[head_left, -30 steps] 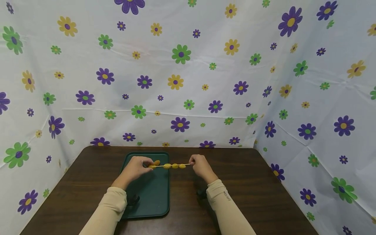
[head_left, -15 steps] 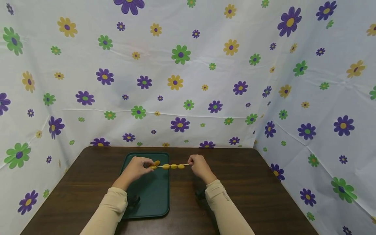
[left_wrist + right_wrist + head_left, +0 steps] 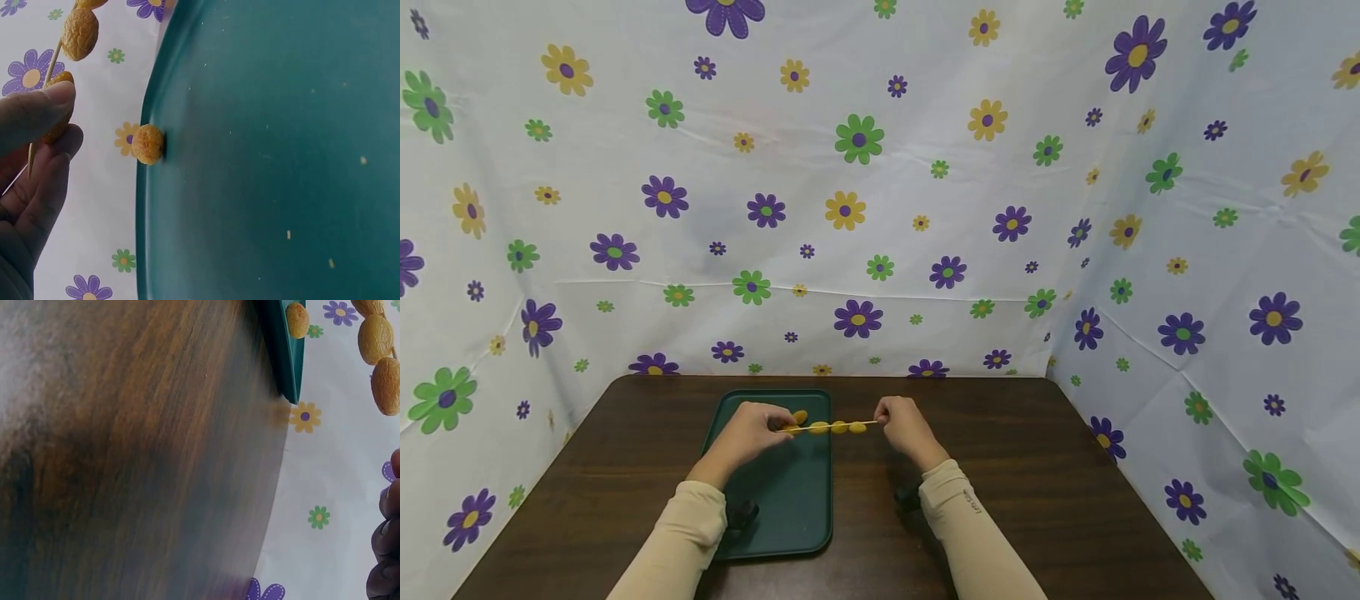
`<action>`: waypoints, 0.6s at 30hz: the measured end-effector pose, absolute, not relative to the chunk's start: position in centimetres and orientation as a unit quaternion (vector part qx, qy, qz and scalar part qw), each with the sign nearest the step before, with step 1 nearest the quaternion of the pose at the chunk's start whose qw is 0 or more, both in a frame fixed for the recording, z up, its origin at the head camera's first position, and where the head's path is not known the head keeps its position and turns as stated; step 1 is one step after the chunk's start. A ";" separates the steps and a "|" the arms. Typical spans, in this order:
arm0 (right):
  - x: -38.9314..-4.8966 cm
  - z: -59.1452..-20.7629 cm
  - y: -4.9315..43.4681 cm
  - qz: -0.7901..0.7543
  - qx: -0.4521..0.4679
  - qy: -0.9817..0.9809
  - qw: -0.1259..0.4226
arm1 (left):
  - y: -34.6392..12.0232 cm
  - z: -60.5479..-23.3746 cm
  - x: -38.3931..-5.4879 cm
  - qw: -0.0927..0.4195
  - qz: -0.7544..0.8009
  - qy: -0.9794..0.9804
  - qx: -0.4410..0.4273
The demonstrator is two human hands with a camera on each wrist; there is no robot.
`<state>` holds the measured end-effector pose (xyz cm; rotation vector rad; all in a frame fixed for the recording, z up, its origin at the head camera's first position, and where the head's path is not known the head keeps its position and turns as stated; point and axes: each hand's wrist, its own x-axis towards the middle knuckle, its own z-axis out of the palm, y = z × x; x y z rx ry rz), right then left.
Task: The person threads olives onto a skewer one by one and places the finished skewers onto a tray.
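Note:
A thin wooden skewer (image 3: 872, 422) runs sideways between the two hands, above the table. Three wrinkled yellow-brown oval food pieces (image 3: 838, 427) are threaded along its middle. My left hand (image 3: 751, 429) pinches another such oval piece (image 3: 61, 122) between thumb and fingers at the skewer's left end. Past that piece, the pointed skewer tip pokes out in the left wrist view. The right hand (image 3: 906, 427) grips the skewer's other end with curled fingers; in the right wrist view only its fingertips (image 3: 387, 544) show, at the edge.
A dark green tray (image 3: 782, 508) lies on the brown wooden table (image 3: 1037, 500), under the left forearm. One loose oval piece (image 3: 148, 144) sits by the tray's far rim. Several pale crumbs (image 3: 363, 160) dot the tray. Flower-printed cloth (image 3: 880, 233) hangs behind and at the sides.
The right hand has moved slightly left, and the skewer with its threaded pieces has shifted left, towards the left hand. The left hand has stayed nearly in place, still pinching.

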<state>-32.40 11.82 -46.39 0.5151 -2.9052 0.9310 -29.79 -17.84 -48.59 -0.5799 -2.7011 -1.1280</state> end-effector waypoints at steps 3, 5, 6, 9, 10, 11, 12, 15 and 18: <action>-32.4 -46.5 11.7 0.297 0.169 -0.940 0.024 | -17.8 -48.6 -29.8 0.082 -0.377 -0.900 -0.201; -32.4 -46.6 11.6 0.294 0.171 -0.940 0.025 | -17.8 -48.7 -29.7 0.083 -0.379 -0.899 -0.202; -32.4 -46.6 11.6 0.293 0.171 -0.940 0.024 | -17.8 -48.6 -29.7 0.082 -0.381 -0.898 -0.202; -32.5 -46.7 11.5 0.292 0.171 -0.941 0.021 | -17.8 -48.6 -29.7 0.080 -0.383 -0.898 -0.200; -32.4 -46.6 11.4 0.293 0.172 -0.940 0.020 | -17.8 -48.6 -29.7 0.078 -0.384 -0.899 -0.197; -32.4 -46.6 11.4 0.293 0.173 -0.940 0.020 | -17.8 -48.6 -29.7 0.077 -0.383 -0.899 -0.195; -32.5 -46.7 11.4 0.293 0.174 -0.940 0.019 | -17.7 -48.6 -29.7 0.076 -0.383 -0.900 -0.194; -32.5 -46.8 11.4 0.294 0.177 -0.939 0.020 | -17.7 -48.6 -29.8 0.078 -0.380 -0.900 -0.199; -32.6 -46.8 11.5 0.296 0.177 -0.938 0.018 | -17.7 -48.6 -29.9 0.076 -0.377 -0.901 -0.200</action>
